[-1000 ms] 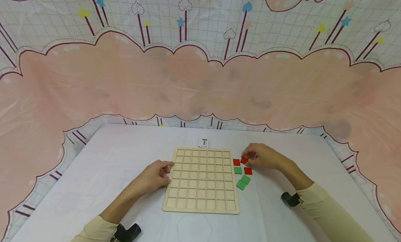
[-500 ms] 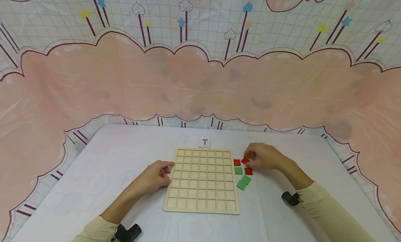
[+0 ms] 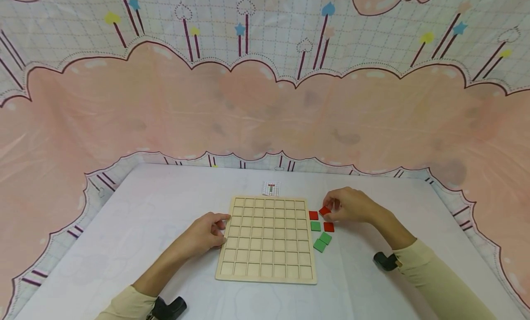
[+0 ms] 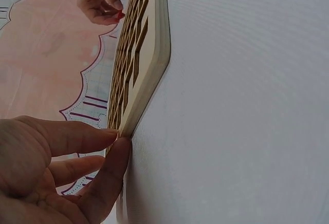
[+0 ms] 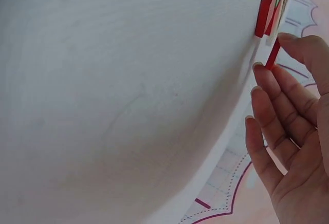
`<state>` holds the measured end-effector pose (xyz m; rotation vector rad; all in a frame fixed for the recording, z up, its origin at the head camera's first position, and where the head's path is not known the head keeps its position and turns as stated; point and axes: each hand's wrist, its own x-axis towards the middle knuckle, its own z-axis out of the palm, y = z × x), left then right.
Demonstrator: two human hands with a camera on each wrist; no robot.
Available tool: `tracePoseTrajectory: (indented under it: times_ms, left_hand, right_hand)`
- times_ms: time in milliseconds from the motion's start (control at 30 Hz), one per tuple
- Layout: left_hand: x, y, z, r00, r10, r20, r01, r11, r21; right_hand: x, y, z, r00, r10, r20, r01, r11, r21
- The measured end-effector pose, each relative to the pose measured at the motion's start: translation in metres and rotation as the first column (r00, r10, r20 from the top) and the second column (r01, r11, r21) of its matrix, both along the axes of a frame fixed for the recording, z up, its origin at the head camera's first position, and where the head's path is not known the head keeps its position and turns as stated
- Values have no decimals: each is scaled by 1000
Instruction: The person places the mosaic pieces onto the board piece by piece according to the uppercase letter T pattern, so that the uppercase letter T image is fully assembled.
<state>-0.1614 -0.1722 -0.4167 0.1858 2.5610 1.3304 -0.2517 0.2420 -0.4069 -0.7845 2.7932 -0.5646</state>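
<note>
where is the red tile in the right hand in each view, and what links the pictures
Head: the red tile is just right of the board, near its upper right corner.
Left wrist: the red tile is a small red tip near the top, left of centre.
Right wrist: the red tile is upper right, nearly edge-on.
Shared landmark: the right hand.

A white worktop (image 3: 186, 186) stands before a patterned sheet (image 3: 248, 108) that fills the background and shows along the worktop's sides. Its broad pink band (image 3: 281, 117) has scalloped, dark-outlined edges; above, a grid-lined white area (image 3: 273, 35) carries drawn sticks (image 3: 246, 34) topped with stars (image 3: 240, 29). The light is soft.
</note>
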Motion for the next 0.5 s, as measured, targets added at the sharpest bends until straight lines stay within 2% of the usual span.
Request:
tracePoseTrajectory:
  times_ms: [500]
  left_hand:
    - [1, -1, 0, 999, -24, -26, 24, 999, -24]
  right_hand:
    - [-1, -10, 9, 999, 33, 4, -32, 998, -45]
